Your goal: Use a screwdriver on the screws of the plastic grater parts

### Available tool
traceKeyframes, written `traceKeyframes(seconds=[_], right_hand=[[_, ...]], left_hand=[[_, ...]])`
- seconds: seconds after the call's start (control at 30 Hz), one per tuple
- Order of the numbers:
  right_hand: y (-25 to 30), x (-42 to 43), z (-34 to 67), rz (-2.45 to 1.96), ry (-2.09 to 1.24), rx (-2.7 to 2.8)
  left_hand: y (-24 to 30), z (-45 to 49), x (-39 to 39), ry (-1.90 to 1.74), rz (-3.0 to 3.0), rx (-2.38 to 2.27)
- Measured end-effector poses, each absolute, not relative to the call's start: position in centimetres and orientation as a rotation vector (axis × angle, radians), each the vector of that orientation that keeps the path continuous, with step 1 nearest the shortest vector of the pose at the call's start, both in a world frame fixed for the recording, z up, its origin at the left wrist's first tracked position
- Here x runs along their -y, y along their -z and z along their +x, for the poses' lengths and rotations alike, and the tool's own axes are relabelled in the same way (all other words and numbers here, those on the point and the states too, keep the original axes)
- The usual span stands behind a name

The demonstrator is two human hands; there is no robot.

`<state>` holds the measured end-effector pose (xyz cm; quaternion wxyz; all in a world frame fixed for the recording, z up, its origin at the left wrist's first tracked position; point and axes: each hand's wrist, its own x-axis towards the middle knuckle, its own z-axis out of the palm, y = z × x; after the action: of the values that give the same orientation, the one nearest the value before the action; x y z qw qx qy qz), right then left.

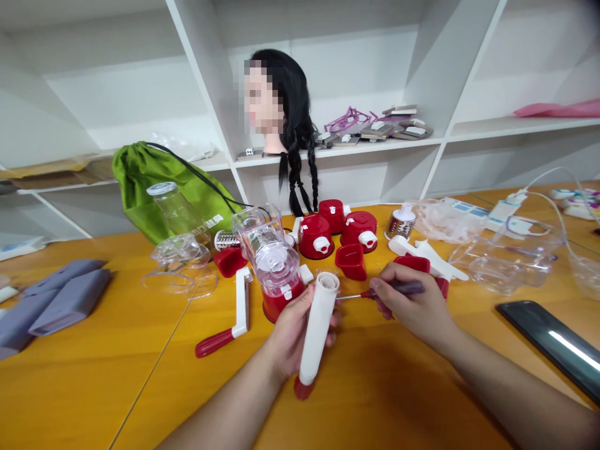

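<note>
White tubular part (317,331), red-ended, just right of the red-based grater (272,265): gripped in left hand (287,334). Screwdriver (364,294), farther right of the grater: grasped in right hand (410,306), tip apparently against the part.

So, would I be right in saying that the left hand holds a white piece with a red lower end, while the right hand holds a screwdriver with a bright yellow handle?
Not quite: the head view shows that the screwdriver has a dark purple handle, not a bright yellow one. The right hand does hold it, and the left hand does hold the white piece with the red lower end.
</note>
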<state>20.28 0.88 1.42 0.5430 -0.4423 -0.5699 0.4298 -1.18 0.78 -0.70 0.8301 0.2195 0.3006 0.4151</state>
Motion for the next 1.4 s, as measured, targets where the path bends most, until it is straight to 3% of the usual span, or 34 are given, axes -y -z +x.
traceKeyframes(seconds=[0.27, 0.77, 1.0, 1.4], right_hand=[[-0.9, -2.0, 19.9, -1.064, -1.361, 1.017], [-1.4, -0.5, 19.5, -1.112, -1.033, 1.228], [-0.7, -1.6, 19.1, -1.066, -1.347, 0.788], [-1.0, -1.3, 19.5, -1.036, -1.192, 0.957]], left_hand=[[0.5, -1.0, -0.5, -0.898, 0.497, -0.559], [0.7, -0.8, -0.4, -0.987, 0.544, -0.677], [0.5, -0.9, -0.3, -0.991, 0.551, -0.573], [0.9, -0.9, -0.3, -0.988, 0.497, -0.469]])
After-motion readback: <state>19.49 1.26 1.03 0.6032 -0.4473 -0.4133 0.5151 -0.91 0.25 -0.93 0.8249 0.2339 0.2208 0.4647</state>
